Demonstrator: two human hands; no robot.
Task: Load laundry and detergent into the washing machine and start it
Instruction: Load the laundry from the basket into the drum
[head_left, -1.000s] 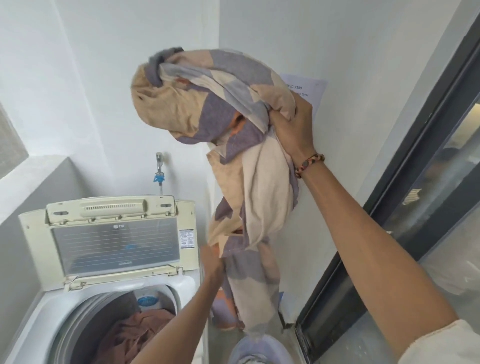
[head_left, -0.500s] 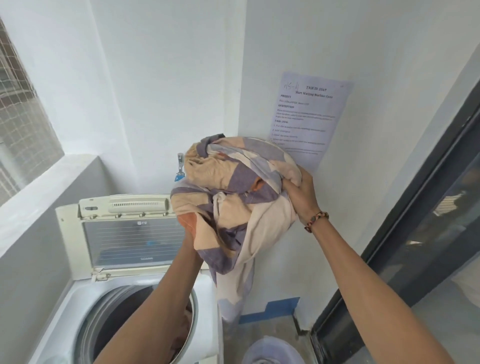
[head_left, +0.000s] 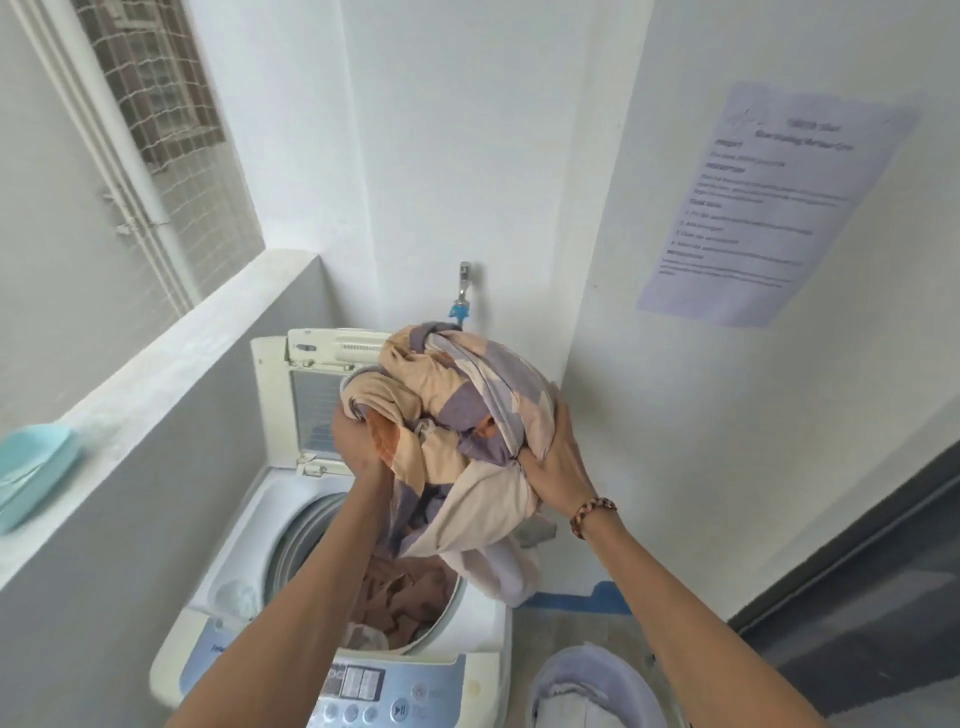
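Above the open drum (head_left: 358, 561): striped bedsheet (head_left: 457, 431) bundled, right hand (head_left: 553, 467) gripping it, left hand (head_left: 358, 447) cupped beneath. Hazard: trailing tail may snag outside the rim.

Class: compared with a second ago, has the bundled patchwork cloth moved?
Yes. The cloth, held in both hands, has come down and left, from high beside the washing machine to just above its drum opening.

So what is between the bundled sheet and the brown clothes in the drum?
In the head view, only open air: the bundled sheet hangs above the brown clothes, and its loose tail drapes outside the washing machine.
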